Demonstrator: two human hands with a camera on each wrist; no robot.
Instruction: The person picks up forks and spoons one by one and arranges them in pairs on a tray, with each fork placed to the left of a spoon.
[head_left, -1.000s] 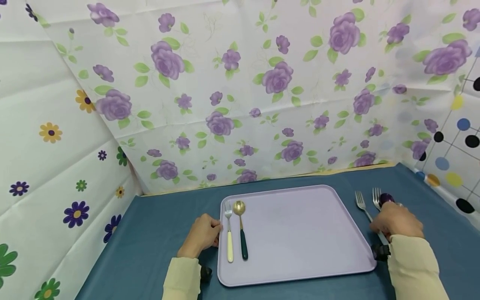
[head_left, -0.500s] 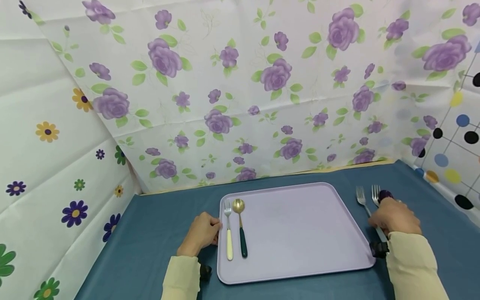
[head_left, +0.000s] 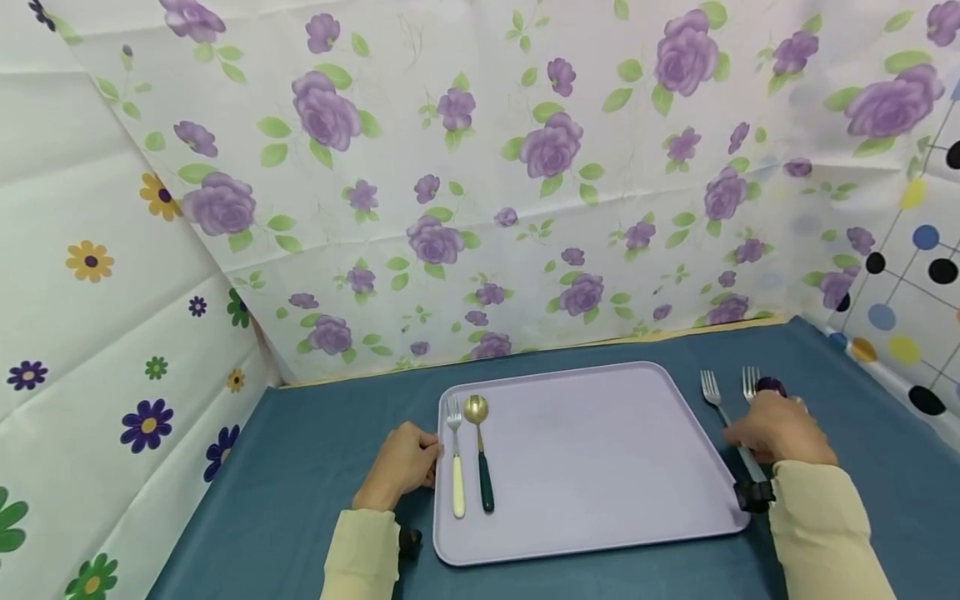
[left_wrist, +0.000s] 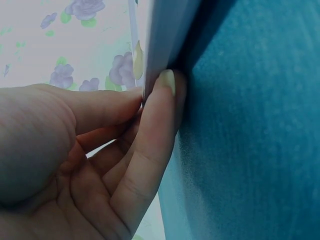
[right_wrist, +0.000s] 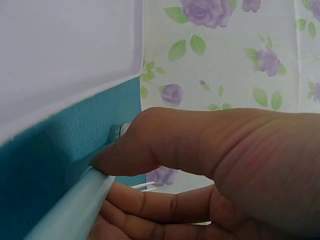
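A lilac tray (head_left: 600, 458) lies on the blue cloth. My left hand (head_left: 401, 467) pinches its left edge between thumb and fingers; the left wrist view shows the tray's rim (left_wrist: 167, 35) at the fingertips. Along that side of the tray lie a cream-handled fork (head_left: 458, 483) and a gold spoon (head_left: 487, 483) with a dark green handle. Right of the tray, my right hand (head_left: 783, 429) pinches a fork (head_left: 710, 387), tines pointing away. Its pale handle (right_wrist: 75, 210) passes between thumb and fingers in the right wrist view.
A second fork (head_left: 750, 381) lies right of the held one, its lower part hidden by my hand. Beside it shows a dark purple, rounded thing (head_left: 771, 385), partly covered. Floral sheets (head_left: 510, 167) hang behind and at both sides of the blue cloth (head_left: 322, 433).
The fork in my right hand has shifted left, toward the tray, and my right hand slightly with it. My left hand keeps its grip on the tray's edge.
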